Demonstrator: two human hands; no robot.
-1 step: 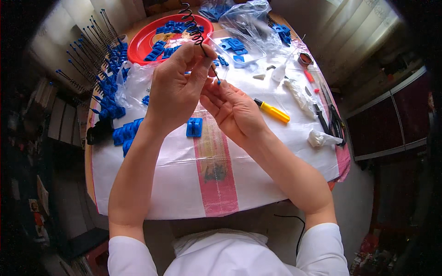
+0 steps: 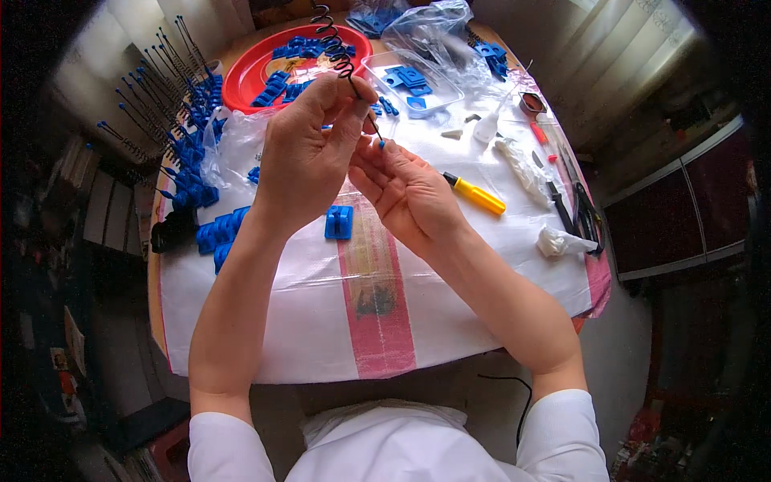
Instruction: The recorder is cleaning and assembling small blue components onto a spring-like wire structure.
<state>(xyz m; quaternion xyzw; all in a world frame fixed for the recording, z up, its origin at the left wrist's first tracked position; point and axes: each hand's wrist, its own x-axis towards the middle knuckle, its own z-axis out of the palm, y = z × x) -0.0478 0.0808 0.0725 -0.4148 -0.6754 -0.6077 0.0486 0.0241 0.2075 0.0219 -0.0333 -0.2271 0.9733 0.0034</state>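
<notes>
Two bare hands meet above a covered table point(image 2: 157, 313), where we count one black coiled wire point(image 2: 339, 58) in their grip. The left hand point(image 2: 309, 153) has its thumb and forefinger closed on the wire just below the coil, whose loops rise above the knuckles. The straight end slants down toward the right hand point(image 2: 414, 197), where thumb and forefinger pinch one small blue bead point(image 2: 382, 145) at the wire's lower tip.

Faint marks on a crumpled plastic bag point(image 2: 225, 153) at left are too small for us to read.

We count one blue block point(image 2: 339, 222) lying alone on the white sheet point(image 2: 305, 321), below the hands and well apart from the fingers, near the sheet's single broad pink stripe point(image 2: 385, 337). One yellow-handled tool point(image 2: 480, 197) lies just beyond the right wrist, and one white bottle point(image 2: 486, 128) farther off. At the back we see one red tray point(image 2: 235, 80) bearing clusters of blue parts point(image 2: 301, 48), and beside it one clear container point(image 2: 446, 100) with several overlapping blue plates point(image 2: 411, 78). Along the left edge stand blue pieces with coiled black stems point(image 2: 189, 145), tipped in blue, crowded too closely for us to count.
</notes>
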